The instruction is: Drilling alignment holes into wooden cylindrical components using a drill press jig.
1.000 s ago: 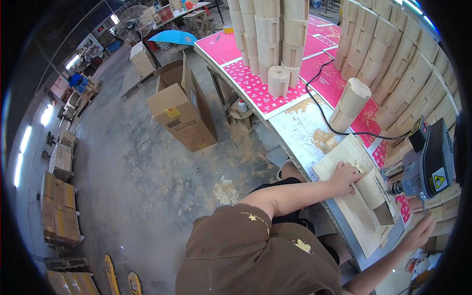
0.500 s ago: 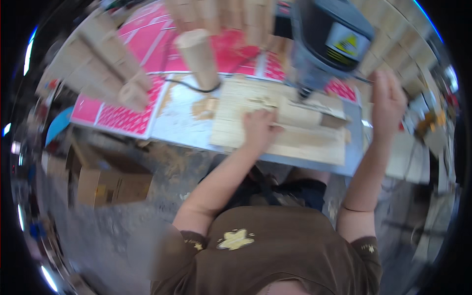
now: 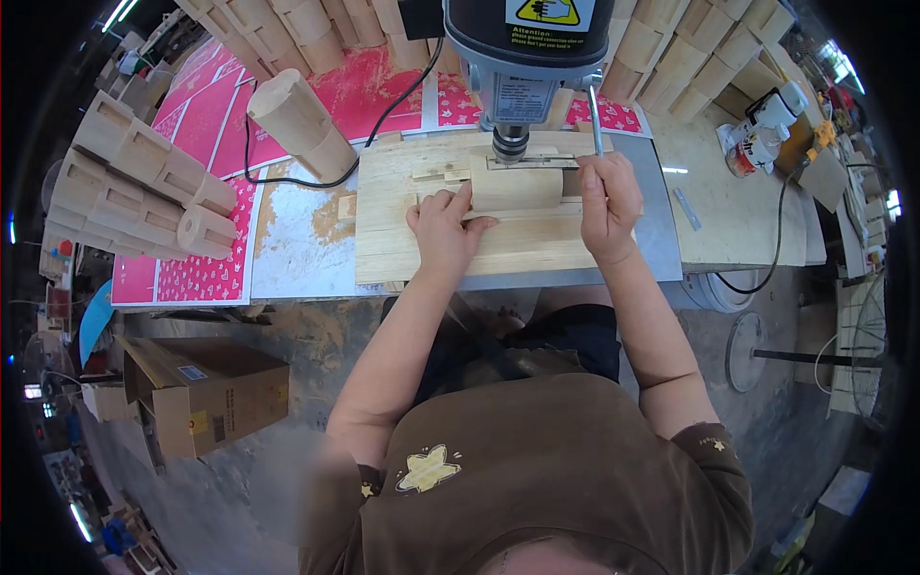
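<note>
A pale wooden cylinder (image 3: pixel 517 190) lies on its side on a wooden jig board (image 3: pixel 527 246), under the chuck (image 3: pixel 510 144) of a grey and black drill press (image 3: pixel 525 43). My left hand (image 3: pixel 445 228) presses against the cylinder's left end, thumb and forefinger touching it, the other fingers curled on the board. To the right of the chuck, my right hand (image 3: pixel 609 201) is closed around the lower end of the press's metal lever (image 3: pixel 595 120). Wood slivers lie by the chuck, which hides where the bit meets the wood.
Slotted wooden cylinders are stacked at left (image 3: pixel 144 177) and across the back. One cylinder (image 3: pixel 302 125) stands upright beside a black cable (image 3: pixel 391 115). A bottle (image 3: pixel 752 153) stands at the right. An open cardboard box (image 3: pixel 225 398) sits on the floor at lower left.
My right hand has come down and inward from the right, toward the board. My left hand stays at the cylinder's left end. The whole view has shifted with my head.
</note>
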The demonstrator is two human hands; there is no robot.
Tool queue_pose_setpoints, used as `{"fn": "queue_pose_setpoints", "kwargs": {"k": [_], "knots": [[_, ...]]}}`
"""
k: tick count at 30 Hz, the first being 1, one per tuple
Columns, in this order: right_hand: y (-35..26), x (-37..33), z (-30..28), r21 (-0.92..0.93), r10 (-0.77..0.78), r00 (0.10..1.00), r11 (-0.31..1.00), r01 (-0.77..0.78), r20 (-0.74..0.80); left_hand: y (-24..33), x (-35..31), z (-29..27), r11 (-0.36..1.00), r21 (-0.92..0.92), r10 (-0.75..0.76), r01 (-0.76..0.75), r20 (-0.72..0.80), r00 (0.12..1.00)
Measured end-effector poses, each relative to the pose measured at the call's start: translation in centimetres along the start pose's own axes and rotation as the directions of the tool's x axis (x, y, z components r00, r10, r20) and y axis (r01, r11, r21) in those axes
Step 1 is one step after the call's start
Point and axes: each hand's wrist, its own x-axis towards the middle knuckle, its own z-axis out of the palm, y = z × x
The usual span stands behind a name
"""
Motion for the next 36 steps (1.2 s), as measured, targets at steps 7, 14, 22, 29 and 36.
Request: {"fn": "queue_pose_setpoints", "kwargs": {"k": [7,14,22,29,36], "knots": [[-2.0,11.4,-2.7,-0.158,0.026,0.997,0.987,-0.036,-0.067,0.1,0.1,-0.3,0.998,-0.047,-0.028,0.029,0.013,1.000],[7.4,17.1,-1.0,-0.048,0.216,0.976,0.975,-0.216,0.005,0.0,1.0,2.6,0.963,-0.254,-0.127,0.096,-0.111,0.986],[11.6,1.4,-2.9,-0.199,0.330,0.820,0.943,-0.266,0.467,-0.2,1.6,3.1,0.897,-0.421,-0.177,0.133,-0.068,0.982],[7.7,-2.1,-3.8,-0.294,0.142,0.807,0.955,0.041,0.573,-2.0,-0.3,-1.5,0.915,-0.404,-0.059,0.013,-0.102,0.993],[7.0,-2.6,-4.6,-0.299,0.150,0.814,0.954,0.030,0.561,-4.8,-2.0,-10.3,0.770,-0.543,-0.344,0.336,0.090,0.935]]}}
